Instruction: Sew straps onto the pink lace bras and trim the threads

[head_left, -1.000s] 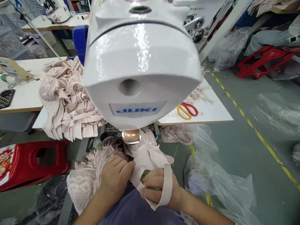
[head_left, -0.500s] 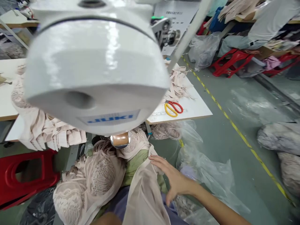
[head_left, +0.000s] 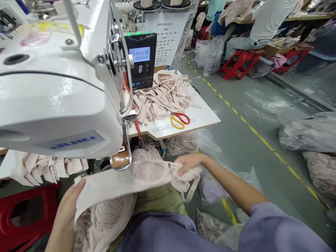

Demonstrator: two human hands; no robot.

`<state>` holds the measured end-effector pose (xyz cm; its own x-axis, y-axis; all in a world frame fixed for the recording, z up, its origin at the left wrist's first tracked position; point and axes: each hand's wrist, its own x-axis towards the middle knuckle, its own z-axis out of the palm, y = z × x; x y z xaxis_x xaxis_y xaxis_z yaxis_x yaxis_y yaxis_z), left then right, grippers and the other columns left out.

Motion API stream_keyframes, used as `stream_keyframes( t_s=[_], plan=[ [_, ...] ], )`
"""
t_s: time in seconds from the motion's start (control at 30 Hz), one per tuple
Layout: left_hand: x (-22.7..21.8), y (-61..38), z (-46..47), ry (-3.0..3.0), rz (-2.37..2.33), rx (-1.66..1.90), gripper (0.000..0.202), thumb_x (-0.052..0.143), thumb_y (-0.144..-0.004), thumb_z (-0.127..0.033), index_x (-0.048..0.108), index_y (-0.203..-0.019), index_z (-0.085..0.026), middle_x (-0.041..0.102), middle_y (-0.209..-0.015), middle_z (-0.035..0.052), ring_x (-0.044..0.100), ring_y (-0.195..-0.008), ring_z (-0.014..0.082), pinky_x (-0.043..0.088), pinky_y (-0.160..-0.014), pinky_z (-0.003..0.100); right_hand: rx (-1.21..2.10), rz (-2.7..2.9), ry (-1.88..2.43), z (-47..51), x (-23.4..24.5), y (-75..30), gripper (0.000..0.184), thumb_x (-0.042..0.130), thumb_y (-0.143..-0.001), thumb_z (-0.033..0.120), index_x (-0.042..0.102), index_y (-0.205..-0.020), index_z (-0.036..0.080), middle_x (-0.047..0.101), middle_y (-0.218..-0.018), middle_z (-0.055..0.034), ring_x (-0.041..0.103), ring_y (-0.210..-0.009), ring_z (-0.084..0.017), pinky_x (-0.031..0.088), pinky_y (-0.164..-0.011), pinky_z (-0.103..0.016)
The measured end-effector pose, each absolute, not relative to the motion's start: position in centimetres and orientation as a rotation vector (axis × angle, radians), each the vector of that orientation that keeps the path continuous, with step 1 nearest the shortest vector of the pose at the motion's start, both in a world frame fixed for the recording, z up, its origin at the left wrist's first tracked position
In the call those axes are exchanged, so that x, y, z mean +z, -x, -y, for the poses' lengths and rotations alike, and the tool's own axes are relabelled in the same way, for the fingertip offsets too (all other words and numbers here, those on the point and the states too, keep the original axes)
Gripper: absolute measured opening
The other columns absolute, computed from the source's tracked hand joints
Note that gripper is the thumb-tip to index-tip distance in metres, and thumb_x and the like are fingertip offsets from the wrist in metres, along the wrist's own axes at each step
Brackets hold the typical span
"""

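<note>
A beige lace garment (head_left: 126, 182) is stretched between my two hands, just below the head of a white JUKI sewing machine (head_left: 57, 101). My left hand (head_left: 65, 213) grips its plain left end at the lower left. My right hand (head_left: 190, 162) is closed on the lacy right end, from which a strap hangs. More lace garments (head_left: 105, 217) lie heaped on my lap beneath it.
Beige straps (head_left: 162, 94) and red-and-yellow scissors (head_left: 180, 119) lie on the white table (head_left: 204, 119) by the control panel (head_left: 140, 63). Plastic bags (head_left: 207, 196) of garments sit on the floor at right. A red stool (head_left: 21, 213) stands lower left; a seated person (head_left: 262, 24) is far back.
The view has swung right and up. My left hand has come back into view holding the garment's left end, and my right hand has closed on its right end, spreading it out.
</note>
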<state>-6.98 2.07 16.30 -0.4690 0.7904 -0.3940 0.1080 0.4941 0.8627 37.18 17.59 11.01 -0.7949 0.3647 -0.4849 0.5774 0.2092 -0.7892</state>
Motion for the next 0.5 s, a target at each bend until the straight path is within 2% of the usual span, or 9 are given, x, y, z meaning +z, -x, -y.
stream_keyframes(
  t_s=[0.07,0.13,0.23,0.33,0.4,0.5],
  plan=[
    [14.9,7.3,-4.5,-0.683,-1.809,0.963,0.066,0.073,-0.066,-0.069,0.072,-0.099,-0.011,0.072,-0.063,0.0068,0.071,-0.064,0.0297,0.058,-0.060,0.040,-1.559,-2.214,-0.930,-21.1,9.8,-36.2,0.024,0.080,-0.073,0.033,0.078,-0.085,0.011,0.074,-0.075,0.0010,0.065,-0.065,-0.012,0.046,-0.061,-0.018],
    [13.6,7.3,-6.5,-0.791,-1.834,0.906,0.067,0.070,-0.063,-0.073,0.072,-0.089,-0.011,0.072,-0.063,0.0074,0.069,-0.063,0.0274,0.056,-0.060,0.037,-1.439,-2.193,-1.000,-23.2,8.3,-34.6,0.024,0.082,-0.072,0.034,0.077,-0.082,0.012,0.073,-0.074,0.0010,0.064,-0.067,-0.012,0.047,-0.063,-0.019],
    [12.2,7.3,-7.8,-0.897,-1.922,0.837,0.060,0.069,-0.064,-0.071,0.070,-0.078,-0.014,0.070,-0.061,0.0054,0.066,-0.064,0.0261,0.052,-0.058,0.033,-1.202,-2.239,-1.162,-23.9,6.4,-32.4,0.023,0.075,-0.085,0.035,0.073,-0.092,0.014,0.074,-0.090,-0.0032,0.067,-0.080,-0.015,0.052,-0.075,-0.026],
    [11.4,7.9,-7.9,-0.976,-2.031,0.760,0.051,0.064,-0.071,-0.066,0.069,-0.077,-0.016,0.068,-0.060,0.0032,0.065,-0.068,0.0261,0.049,-0.058,0.030,-0.965,-2.309,-1.328,-23.2,5.5,-31.6,0.024,0.062,-0.097,0.038,0.068,-0.100,0.015,0.071,-0.102,-0.0056,0.066,-0.091,-0.018,0.054,-0.086,-0.038],
    [11.0,8.4,-7.8,-1.026,-2.101,0.705,0.049,0.057,-0.078,-0.063,0.068,-0.081,-0.016,0.069,-0.063,0.0036,0.066,-0.072,0.0266,0.048,-0.059,0.030,-0.835,-2.350,-1.434,-22.8,5.3,-31.8,0.026,0.056,-0.100,0.037,0.069,-0.101,0.014,0.071,-0.102,-0.0081,0.066,-0.095,-0.021,0.052,-0.089,-0.040],
    [10.5,8.8,-8.1,-1.122,-2.172,0.598,0.045,0.051,-0.083,-0.058,0.068,-0.083,-0.016,0.070,-0.069,0.0065,0.067,-0.076,0.0282,0.048,-0.065,0.032,-0.705,-2.436,-1.534,-22.7,5.1,-32.0,0.033,0.046,-0.101,0.030,0.071,-0.109,0.011,0.071,-0.109,-0.0180,0.064,-0.108,-0.030,0.046,-0.094,-0.042]
  ],
)
